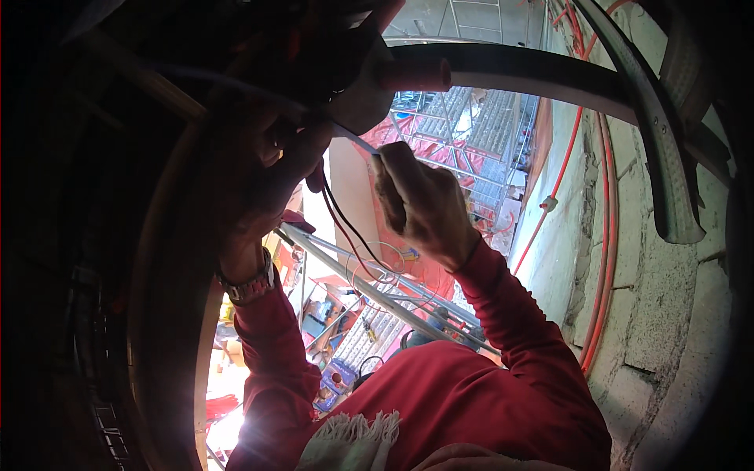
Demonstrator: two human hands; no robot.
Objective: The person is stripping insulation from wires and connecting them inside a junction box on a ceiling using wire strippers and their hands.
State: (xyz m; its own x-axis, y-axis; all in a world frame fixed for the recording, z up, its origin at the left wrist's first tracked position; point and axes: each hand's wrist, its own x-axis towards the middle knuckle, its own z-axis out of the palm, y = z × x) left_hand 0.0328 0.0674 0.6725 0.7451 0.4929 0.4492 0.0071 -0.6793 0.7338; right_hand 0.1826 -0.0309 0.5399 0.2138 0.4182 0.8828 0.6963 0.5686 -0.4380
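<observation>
My right hand [428, 200] is closed on a thin pale strand [355, 140], pinched between thumb and forefinger. That strand runs up and left past the fingertips of my left hand [287, 161], into the dark. Deep shadow covers most of the left hand; its fingers are curled, and what they grip is hidden. Just below them hang a black wire [343, 212] and a dark red wire [342, 229], both curving down. Above the hands a red tube end [420, 74] sticks out of the dark structure.
A curved metal profile [667, 157] hangs at the right, before a block wall [652, 330] with orange-red conduits [607, 259]. Far below are scaffold planks [377, 326], long pipes [369, 292] and blue boxes [336, 378]. Dark framing [169, 259] fills the left side.
</observation>
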